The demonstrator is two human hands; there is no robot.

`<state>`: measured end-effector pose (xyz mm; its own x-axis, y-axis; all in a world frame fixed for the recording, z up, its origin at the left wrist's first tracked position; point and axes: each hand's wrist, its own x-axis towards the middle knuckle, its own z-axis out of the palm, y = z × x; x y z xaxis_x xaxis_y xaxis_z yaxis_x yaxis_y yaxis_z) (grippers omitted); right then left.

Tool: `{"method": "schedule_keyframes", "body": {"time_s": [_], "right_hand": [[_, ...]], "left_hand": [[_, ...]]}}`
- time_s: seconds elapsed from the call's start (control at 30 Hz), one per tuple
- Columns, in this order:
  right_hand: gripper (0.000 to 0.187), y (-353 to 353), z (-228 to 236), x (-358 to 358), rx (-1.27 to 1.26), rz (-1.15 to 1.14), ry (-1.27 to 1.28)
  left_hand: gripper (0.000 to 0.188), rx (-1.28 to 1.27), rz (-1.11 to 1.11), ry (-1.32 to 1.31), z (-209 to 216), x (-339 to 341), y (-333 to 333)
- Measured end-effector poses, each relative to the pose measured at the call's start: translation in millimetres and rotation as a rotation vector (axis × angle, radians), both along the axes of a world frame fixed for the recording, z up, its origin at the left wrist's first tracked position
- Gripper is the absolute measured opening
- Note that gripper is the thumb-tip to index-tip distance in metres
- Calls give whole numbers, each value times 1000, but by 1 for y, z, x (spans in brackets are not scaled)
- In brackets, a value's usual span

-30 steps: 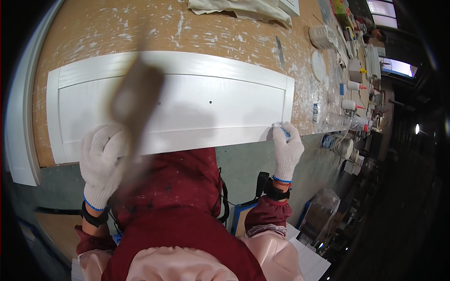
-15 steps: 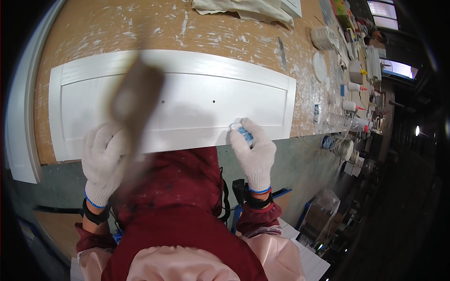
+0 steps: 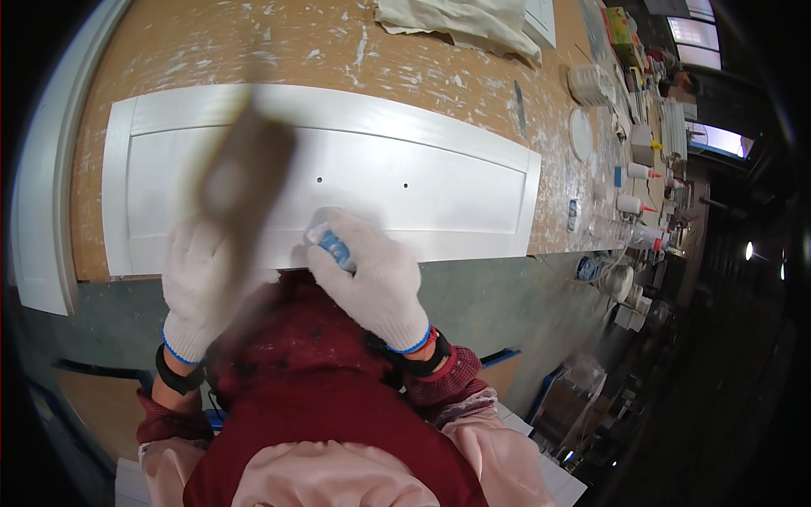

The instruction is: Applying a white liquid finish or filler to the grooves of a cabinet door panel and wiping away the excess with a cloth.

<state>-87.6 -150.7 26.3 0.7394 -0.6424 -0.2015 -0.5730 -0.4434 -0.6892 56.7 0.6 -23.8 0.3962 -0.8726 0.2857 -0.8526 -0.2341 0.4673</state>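
Right hand (image 3: 376, 279), knuckles up, curled round a blue-and-white pad (image 3: 335, 248) at six o'clock on the white framed panel (image 3: 460, 190).
Left hand (image 3: 191, 283) at seven o'clock; blur covers its fingers, grip unclear.

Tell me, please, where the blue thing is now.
In the head view, the blue thing is in the right hand, at the near edge of the white panel, right of the left hand.

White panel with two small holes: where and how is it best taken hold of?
Likely by the near long rail, pinched above and below from the wearer's side: the white panel lies flat, and toward its right floor, not bench, shows directly past that rail.
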Motion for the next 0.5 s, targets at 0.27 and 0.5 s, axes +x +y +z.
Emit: {"method": "schedule_keyframes", "body": {"time_s": [0.27, 0.5], "right_hand": [[38, -57, -3, -40, 228, -61, -182], [29, -109, 30, -68, 398, -88, 24]], "left_hand": [[58, 4, 34, 61, 0, -5, 2], [56, -66, 226, -47, -8, 11, 39]]}}
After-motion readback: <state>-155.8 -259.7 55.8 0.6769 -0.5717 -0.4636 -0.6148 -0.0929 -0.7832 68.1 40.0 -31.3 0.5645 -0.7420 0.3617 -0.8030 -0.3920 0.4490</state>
